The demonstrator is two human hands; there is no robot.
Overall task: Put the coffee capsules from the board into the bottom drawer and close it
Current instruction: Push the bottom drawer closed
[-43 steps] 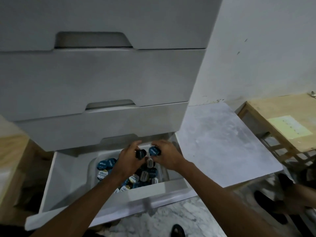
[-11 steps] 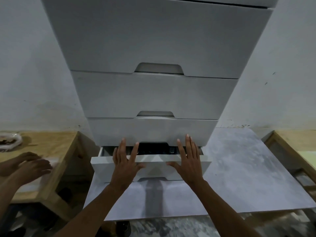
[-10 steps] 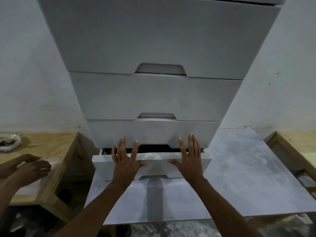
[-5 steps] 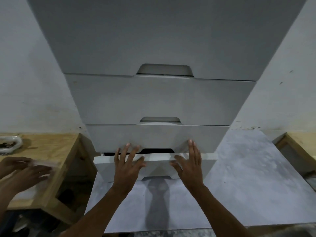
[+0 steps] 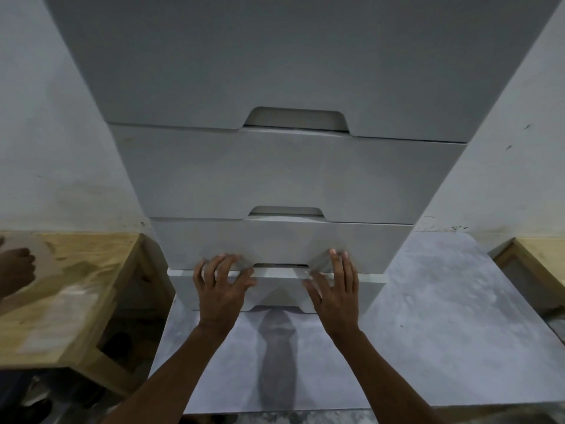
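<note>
A: Left hand flat on the bottom drawer, fingers spread wide, gripping nothing. Right hand likewise: palm down on the front panel, fingers splayed, holding nothing.

B: Placement on the panel?

A: Left hand at nine o'clock of the notch in the panel's lower edge, right hand at three o'clock. Fingertips of both reaching up to the lip of the drawer above, at twelve o'clock.

B: Drawer shut?

A: Not quite, judging by the pale strip of top edge showing under the upper drawer. Nearly home.

B: Best way to finish?

A: Even pressure from both palms, straight in, so no skewing on the runners. Fingertips pulled down off the upper lip beforehand, to avoid a pinch in the narrowing gap.

B: Arms?

A: Both forearms reaching in from six o'clock, converging slightly, wrists bent back so palms meet the panel.

B: Capsules?

A: Not visible; presumably inside the drawer, hidden behind the front. Grey board under the cabinet bare in view.

B: Anything else around?

A: Wooden table at nine o'clock, with another person's hand resting on it.
</note>
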